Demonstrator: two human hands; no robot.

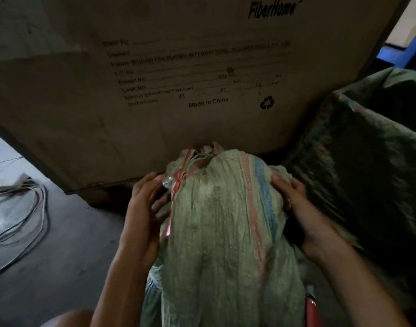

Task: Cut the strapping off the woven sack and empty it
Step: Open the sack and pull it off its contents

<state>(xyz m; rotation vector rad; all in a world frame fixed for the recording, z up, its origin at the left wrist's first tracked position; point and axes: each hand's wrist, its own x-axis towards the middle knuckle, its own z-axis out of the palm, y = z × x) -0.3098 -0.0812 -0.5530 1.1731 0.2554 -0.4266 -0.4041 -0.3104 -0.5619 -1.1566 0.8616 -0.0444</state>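
A pale green woven sack (216, 220) stood upright between the two hands, its top bunched and tied, with a pink and a blue stripe running down its crinkled cloth. The left hand (143, 208) lay against the sack's left side, fingers spread and open, closed on nothing, just beside a thin red strap (178, 182) that crossed the tied neck and ran down that side. The right hand (294, 208) pressed the sack's right shoulder, fingers curled over the cloth in a loose grip. Just beyond both hands a large brown cardboard box (155, 79) with black printed lettering blocked the way ahead, the sack's top touching or nearly touching its face. To the right of the right hand sat a dark green woven bag (367, 149), slack and folded. Left of the left hand, well apart, loose cables (25, 208) curled on the grey concrete floor (60, 244). Below the right hand a red object (311, 308) showed beside the sack; what it was could not be told.
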